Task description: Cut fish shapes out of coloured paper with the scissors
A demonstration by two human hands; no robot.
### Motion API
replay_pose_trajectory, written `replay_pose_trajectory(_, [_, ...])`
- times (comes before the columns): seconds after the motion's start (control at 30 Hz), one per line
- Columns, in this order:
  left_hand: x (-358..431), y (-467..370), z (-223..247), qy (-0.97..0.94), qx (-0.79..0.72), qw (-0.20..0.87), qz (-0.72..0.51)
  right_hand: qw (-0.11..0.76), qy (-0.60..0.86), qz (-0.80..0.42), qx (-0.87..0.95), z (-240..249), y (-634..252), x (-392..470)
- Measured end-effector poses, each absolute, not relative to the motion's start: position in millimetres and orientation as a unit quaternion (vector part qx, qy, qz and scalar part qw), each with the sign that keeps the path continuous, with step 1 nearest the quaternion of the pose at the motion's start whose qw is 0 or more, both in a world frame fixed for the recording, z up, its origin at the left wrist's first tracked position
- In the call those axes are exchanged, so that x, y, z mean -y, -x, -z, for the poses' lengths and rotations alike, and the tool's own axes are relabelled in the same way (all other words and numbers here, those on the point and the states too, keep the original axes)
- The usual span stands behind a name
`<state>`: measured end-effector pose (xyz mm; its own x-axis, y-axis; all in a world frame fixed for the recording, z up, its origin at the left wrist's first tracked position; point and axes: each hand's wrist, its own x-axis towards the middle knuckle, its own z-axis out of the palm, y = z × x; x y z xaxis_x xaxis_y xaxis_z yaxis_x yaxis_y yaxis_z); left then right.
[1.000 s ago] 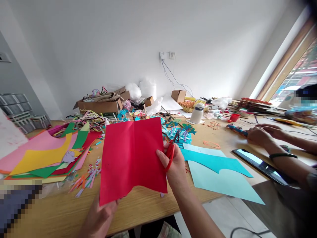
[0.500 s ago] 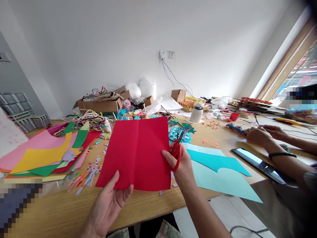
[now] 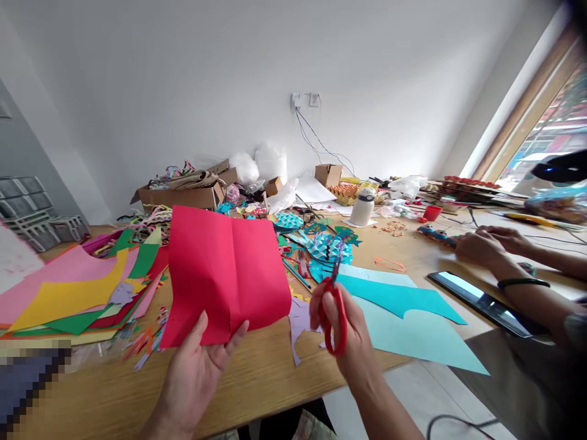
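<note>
A red sheet of paper [image 3: 224, 275] with a crease down its middle is held up over the table's front part. My left hand [image 3: 202, 360] grips its bottom edge, thumb in front. To the right of the sheet, apart from it, my right hand [image 3: 346, 324] is closed on red-handled scissors [image 3: 338, 318], whose blades point up and away. A piece of purple paper [image 3: 300, 324] lies on the table between the sheet and my right hand. Blue-green paper decorations [image 3: 328, 247] lie beyond the scissors.
Coloured paper sheets [image 3: 68, 293] are piled at the left. Light blue paper [image 3: 413, 336] lies at the right, beside a tablet [image 3: 477, 305]. Another person's hands [image 3: 486, 250] work behind it. A white bottle [image 3: 362, 208] and a cardboard box [image 3: 178, 197] stand farther back.
My right hand has let go of the red sheet's right edge and moved slightly right and down with the scissors. The sheet has shifted left and now bends, uncovering the purple paper.
</note>
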<state>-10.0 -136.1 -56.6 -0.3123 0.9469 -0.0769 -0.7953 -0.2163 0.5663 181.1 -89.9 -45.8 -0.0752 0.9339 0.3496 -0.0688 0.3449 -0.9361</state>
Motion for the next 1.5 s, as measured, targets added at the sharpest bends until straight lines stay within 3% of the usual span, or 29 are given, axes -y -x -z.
replay_pose_trajectory(0.13, [133.4,9.6,55.7,-0.148,-0.269,0.561,-0.769,0.347,0.280,-0.693,0.566,51.4,-152.8,125.3])
replay_pose_trajectory(0.23, [133.4,10.1,53.2,-0.125,-0.300,0.583,-0.744,0.271,0.229,-0.766,0.537,64.1,-132.6,131.5])
replay_pose_trajectory(0.6, [139.7,12.3,48.3,-0.043,-0.308,0.652,-0.692,0.260,0.216,-0.780,0.526,70.5,-119.5,123.7])
replay_pose_trajectory(0.9, [140.6,10.5,65.8,-0.070,-0.303,0.702,-0.640,0.340,0.160,-0.803,0.463,67.1,-108.2,124.0])
replay_pose_trajectory(1.23, [146.1,6.0,71.1,-0.174,-0.368,0.649,-0.642,0.344,0.165,-0.827,0.413,72.6,-101.6,123.4])
replay_pose_trajectory(1.5, [145.5,0.1,55.2,-0.087,-0.370,0.624,-0.683,0.375,0.177,-0.806,0.422,72.2,-92.5,128.7])
